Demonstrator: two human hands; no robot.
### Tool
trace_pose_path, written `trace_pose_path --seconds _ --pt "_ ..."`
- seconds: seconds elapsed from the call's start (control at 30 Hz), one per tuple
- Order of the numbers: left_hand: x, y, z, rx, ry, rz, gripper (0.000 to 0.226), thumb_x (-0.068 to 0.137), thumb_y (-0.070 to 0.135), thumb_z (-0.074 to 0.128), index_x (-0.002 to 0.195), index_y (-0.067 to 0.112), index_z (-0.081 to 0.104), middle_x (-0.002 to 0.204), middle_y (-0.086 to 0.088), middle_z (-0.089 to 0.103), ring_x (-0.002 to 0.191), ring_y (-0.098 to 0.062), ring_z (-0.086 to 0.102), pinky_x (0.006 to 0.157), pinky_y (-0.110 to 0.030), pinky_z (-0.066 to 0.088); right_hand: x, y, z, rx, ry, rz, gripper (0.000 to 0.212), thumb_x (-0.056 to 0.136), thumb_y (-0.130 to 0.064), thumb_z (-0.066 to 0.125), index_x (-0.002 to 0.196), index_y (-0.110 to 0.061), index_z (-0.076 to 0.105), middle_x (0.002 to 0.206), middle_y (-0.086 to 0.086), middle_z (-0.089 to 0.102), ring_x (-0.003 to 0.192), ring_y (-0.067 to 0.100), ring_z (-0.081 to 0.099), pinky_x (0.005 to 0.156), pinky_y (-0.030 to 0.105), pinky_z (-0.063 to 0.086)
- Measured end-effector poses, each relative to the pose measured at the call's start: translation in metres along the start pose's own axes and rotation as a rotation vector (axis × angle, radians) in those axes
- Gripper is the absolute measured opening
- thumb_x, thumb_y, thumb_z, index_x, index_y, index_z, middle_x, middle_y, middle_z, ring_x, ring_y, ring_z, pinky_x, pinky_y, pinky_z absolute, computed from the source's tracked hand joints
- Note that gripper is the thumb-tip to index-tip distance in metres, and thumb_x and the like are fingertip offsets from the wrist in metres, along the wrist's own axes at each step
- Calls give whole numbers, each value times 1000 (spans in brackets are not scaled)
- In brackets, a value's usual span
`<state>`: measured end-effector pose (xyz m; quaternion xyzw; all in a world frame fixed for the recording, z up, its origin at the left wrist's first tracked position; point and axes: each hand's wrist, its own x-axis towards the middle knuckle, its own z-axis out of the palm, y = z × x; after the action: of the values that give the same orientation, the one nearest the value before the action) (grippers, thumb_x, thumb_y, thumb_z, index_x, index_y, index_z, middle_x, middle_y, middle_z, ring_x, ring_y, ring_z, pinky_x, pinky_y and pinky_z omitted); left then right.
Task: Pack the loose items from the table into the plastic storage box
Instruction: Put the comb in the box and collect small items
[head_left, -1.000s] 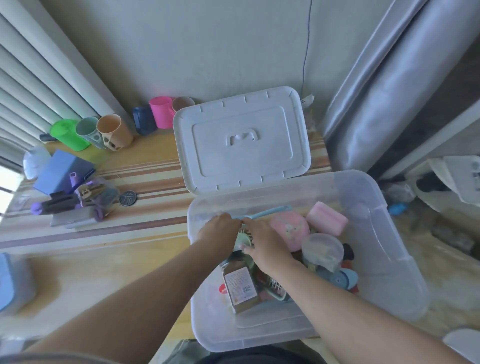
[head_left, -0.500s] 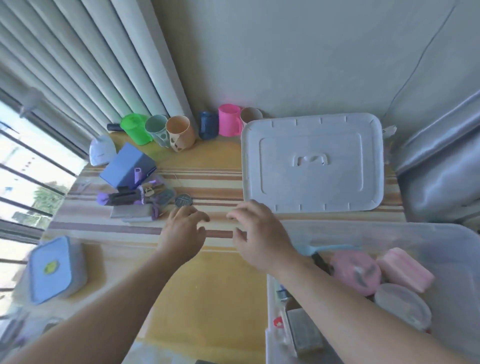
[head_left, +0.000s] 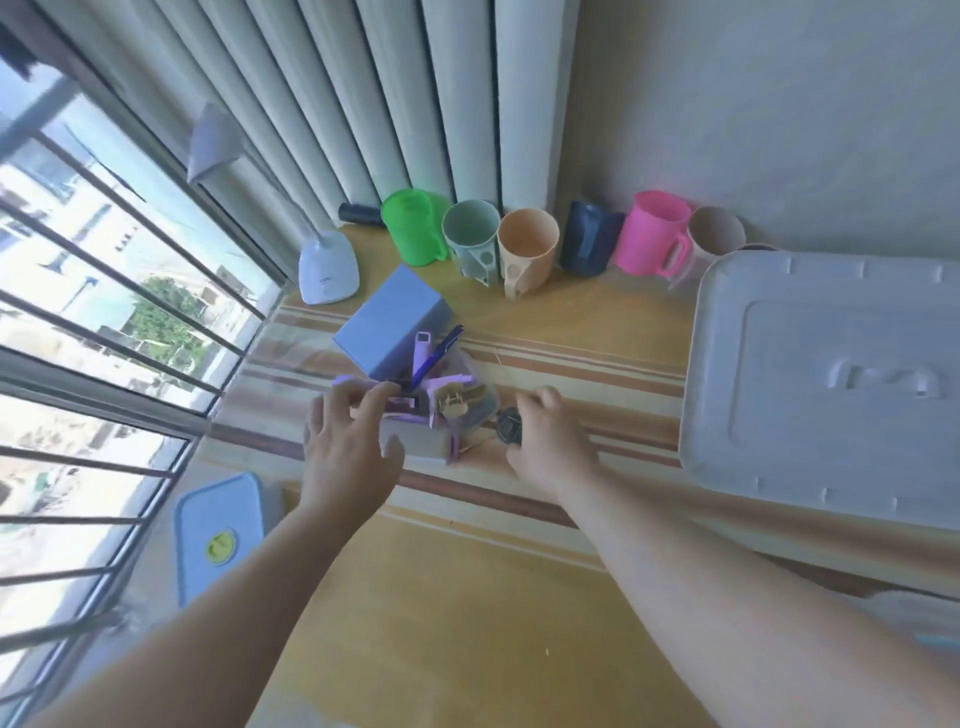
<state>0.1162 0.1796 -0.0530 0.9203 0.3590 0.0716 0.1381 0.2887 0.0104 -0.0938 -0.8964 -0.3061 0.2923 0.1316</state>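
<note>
A pile of loose items (head_left: 441, 410) lies on the striped table: purple pieces, a clear pouch, a grey block, a blue pen (head_left: 437, 352). My left hand (head_left: 347, 451) reaches over its left side, fingers spread and touching the purple pieces, thumb by the grey block. My right hand (head_left: 551, 437) is at the pile's right, fingers and thumb curled round a dark round disc (head_left: 508, 427) on the table. Only a sliver of the plastic storage box (head_left: 914, 603) shows at the right edge. Its white lid (head_left: 831, 389) lies flat on the table.
A blue box (head_left: 389, 322) sits behind the pile. A row of cups, among them a green cup (head_left: 413, 226) and a pink mug (head_left: 652, 234), lines the wall. A white lamp base (head_left: 328, 271) stands by the window. A blue lidded container (head_left: 218, 535) sits at the left.
Both hands left the storage box and moved left across the table to the pile. The view swung left with them, so the box has nearly left the frame.
</note>
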Motion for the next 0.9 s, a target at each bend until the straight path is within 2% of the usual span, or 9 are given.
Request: trace_pose_path --seconds 0.1,0.2,0.33,0.43,0.5,0.57,0.67,0.8,0.9 --pt "24 -18 -8 57 -16 34 68 76 33 81 137 32 53 129 -1 46 119 -33 39 102 -52 40 16 -1 18 -50 -6 37 66 89 -28 74 147 -16 45 150 6 35 136 35 44 101 46 51" --pt "42 -28 -7 220 -157 109 75 74 55 79 139 37 47 135 5 47 129 -33 33 104 -51 36 20 4 30 -126 -11 59 67 90 -35 74 149 -20 45 154 5 35 138 37 36 107 47 47" --pt "53 -32 1 261 -203 164 52 84 52 72 132 39 58 130 10 61 131 -32 35 103 -47 30 15 10 37 -186 50 38 62 89 -41 76 143 -20 51 143 3 44 131 34 42 99 46 52" --pt "51 -28 -6 225 -173 171 41 75 47 76 114 37 65 117 12 66 125 -31 41 98 -46 31 6 15 36 -128 38 51 53 85 -37 79 130 -18 58 126 2 49 120 32 51 93 44 52" --pt "43 -21 -19 157 -149 171 40 67 39 73 105 31 60 105 9 65 113 -32 48 93 -45 36 -3 19 30 -48 22 77 58 83 -36 80 133 -19 56 126 2 48 118 32 55 91 43 52" --pt "30 -10 -35 28 -171 173 41 67 33 69 104 28 54 95 9 63 95 -30 57 81 -40 43 -16 20 20 44 26 75 70 83 -37 81 144 -21 50 134 3 45 119 30 57 88 39 51" --pt "2 16 -55 -290 -272 143 43 74 16 69 109 31 47 84 16 62 75 -15 57 64 -32 45 -41 17 -6 174 74 -11 78 85 -35 80 152 -21 44 139 0 41 121 24 56 93 35 50" --pt "-38 76 -67 -619 -391 109 64 82 -1 64 128 42 53 108 31 67 88 -2 66 68 -14 48 -94 22 -57 341 163 -129 67 80 -27 85 141 -22 57 127 -5 41 109 8 48 93 19 37" --pt "-71 124 -61 -723 -456 18 50 86 11 75 120 43 57 105 26 69 90 -3 68 76 -21 52 -149 49 -93 381 261 -195 60 77 -25 88 131 -25 64 123 -7 44 110 6 53 101 18 42"
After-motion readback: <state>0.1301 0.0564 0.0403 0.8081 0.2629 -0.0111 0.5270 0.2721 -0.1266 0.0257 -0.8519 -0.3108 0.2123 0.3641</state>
